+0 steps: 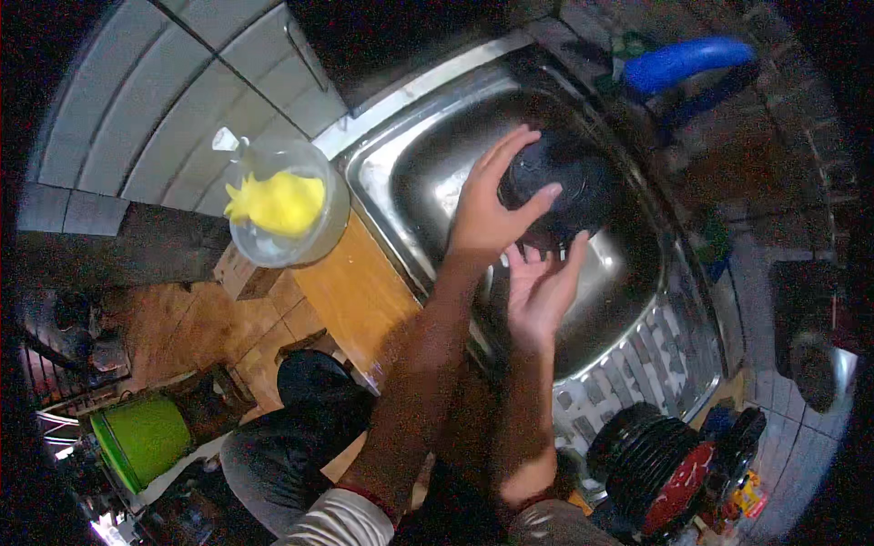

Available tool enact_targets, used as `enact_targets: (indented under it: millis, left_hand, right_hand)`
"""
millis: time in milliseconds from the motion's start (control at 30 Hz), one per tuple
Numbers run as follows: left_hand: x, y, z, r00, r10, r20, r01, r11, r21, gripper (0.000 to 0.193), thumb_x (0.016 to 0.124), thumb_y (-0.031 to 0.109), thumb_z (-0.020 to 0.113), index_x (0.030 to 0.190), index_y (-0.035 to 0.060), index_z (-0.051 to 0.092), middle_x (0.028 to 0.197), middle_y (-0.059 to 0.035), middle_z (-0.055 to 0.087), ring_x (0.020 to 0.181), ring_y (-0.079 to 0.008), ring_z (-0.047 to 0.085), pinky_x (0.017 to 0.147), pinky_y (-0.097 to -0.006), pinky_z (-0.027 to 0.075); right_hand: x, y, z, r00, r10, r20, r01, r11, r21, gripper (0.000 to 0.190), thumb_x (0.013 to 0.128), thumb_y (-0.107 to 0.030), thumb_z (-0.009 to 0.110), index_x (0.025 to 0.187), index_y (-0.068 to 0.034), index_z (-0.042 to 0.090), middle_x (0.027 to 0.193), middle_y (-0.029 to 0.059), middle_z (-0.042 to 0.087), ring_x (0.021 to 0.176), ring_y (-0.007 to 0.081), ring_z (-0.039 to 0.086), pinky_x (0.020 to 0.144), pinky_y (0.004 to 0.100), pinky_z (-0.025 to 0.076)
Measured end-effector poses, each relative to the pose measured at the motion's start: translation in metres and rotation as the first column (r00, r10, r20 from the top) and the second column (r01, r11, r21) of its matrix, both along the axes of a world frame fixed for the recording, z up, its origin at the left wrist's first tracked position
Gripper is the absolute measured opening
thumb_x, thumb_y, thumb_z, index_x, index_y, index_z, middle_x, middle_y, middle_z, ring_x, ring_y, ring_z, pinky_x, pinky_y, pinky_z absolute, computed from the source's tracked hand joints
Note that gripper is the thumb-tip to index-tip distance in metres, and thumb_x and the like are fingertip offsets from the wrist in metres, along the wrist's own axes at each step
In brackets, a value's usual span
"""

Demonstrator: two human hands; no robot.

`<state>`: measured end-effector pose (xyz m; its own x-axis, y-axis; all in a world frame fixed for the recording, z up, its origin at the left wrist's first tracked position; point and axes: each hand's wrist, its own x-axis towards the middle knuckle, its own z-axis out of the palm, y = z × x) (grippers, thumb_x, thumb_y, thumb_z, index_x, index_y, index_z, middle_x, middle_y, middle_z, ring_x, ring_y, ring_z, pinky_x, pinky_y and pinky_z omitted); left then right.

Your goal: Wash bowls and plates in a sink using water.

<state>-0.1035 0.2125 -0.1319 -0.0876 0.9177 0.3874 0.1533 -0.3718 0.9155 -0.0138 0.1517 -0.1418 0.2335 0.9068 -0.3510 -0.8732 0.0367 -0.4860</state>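
Observation:
A dark, round vessel, probably a bowl or pot, is held over the basin of a stainless steel sink. My left hand wraps its near left side, with the thumb across the dark surface and the fingers along the rim. Lower down, my right hand supports the near edge from below, palm up and fingers curled. Shadow hides the vessel's far side and its exact shape. Both forearms reach in from the bottom of the view.
A translucent plastic tub holding a yellow sponge or cloth stands left on a wooden surface. Right of the ribbed drainboard are stacked black dishes. A blue object lies beyond the sink; a green bucket is lower left.

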Motion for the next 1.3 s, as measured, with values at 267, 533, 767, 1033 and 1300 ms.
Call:
enact_targets:
  millis: [267, 533, 767, 1033, 1300]
  left_hand:
    - [-0.002, -0.005, -0.005, 0.977, 0.081, -0.199, -0.06, 0.992, 0.109, 0.092, 0.061, 0.037, 0.082, 0.136, 0.0046, 0.04, 0.14, -0.0207, 0.04, 0.128, -0.0378, 0.04, 0.106, -0.0439, 0.032]
    - [0.0, -0.015, -0.004, 0.978, 0.064, -0.198, -0.053, 0.997, 0.059, 0.05, 0.067, 0.032, 0.081, 0.113, 0.021, 0.066, 0.141, -0.0157, 0.04, 0.129, -0.0354, 0.04, 0.108, -0.0433, 0.029]
    - [-0.008, -0.019, -0.005, 0.977, 0.046, -0.207, -0.021, 0.993, 0.118, 0.023, 0.069, 0.025, 0.079, 0.091, 0.0224, 0.075, 0.139, -0.0136, 0.042, 0.13, -0.0325, 0.036, 0.109, -0.0445, 0.024]
    - [-0.007, -0.014, 0.018, 0.972, 0.197, -0.126, -0.163, 0.957, 0.24, 0.04, 0.073, 0.018, 0.077, 0.107, 0.0078, 0.059, 0.114, -0.0131, 0.059, 0.113, -0.0251, 0.052, 0.098, -0.0364, 0.038]
    - [-0.032, -0.018, -0.01, 0.357, 0.347, 0.867, 0.14, 0.898, -0.417, 0.03, 0.092, 0.027, 0.053, 0.112, 0.0051, 0.061, 0.107, -0.0085, 0.064, 0.1, -0.0206, 0.06, 0.093, -0.0342, 0.045]
  right_hand:
    - [-0.006, -0.001, -0.01, 0.992, 0.082, 0.099, -0.081, 0.997, -0.015, 0.044, 0.092, -0.028, 0.057, 0.129, -0.014, 0.04, 0.129, 0.0087, 0.046, 0.118, 0.0266, 0.049, 0.095, 0.0459, 0.045]
    - [-0.001, -0.002, 0.0, 0.987, 0.066, 0.149, -0.063, 0.998, -0.021, 0.042, 0.091, -0.031, 0.054, 0.128, -0.012, 0.044, 0.124, 0.0091, 0.052, 0.117, 0.0232, 0.05, 0.096, 0.0453, 0.045]
    - [-0.015, -0.004, 0.008, 0.995, 0.043, 0.091, -0.038, 0.998, -0.051, 0.04, 0.091, -0.036, 0.051, 0.119, -0.008, 0.05, 0.118, 0.0091, 0.057, 0.107, 0.0223, 0.057, 0.092, 0.0379, 0.046]
    - [-0.004, 0.001, 0.009, 0.993, 0.113, 0.013, -0.112, 0.992, -0.059, 0.041, 0.09, -0.041, 0.047, 0.116, -0.011, 0.054, 0.115, 0.006, 0.061, 0.097, 0.0203, 0.061, 0.074, 0.0354, 0.051]
    - [-0.002, -0.007, 0.005, 0.958, 0.286, 0.031, -0.286, 0.958, -0.02, 0.041, 0.093, -0.043, 0.043, 0.115, -0.011, 0.054, 0.11, 0.0055, 0.063, 0.083, 0.0192, 0.063, 0.061, 0.0312, 0.051]
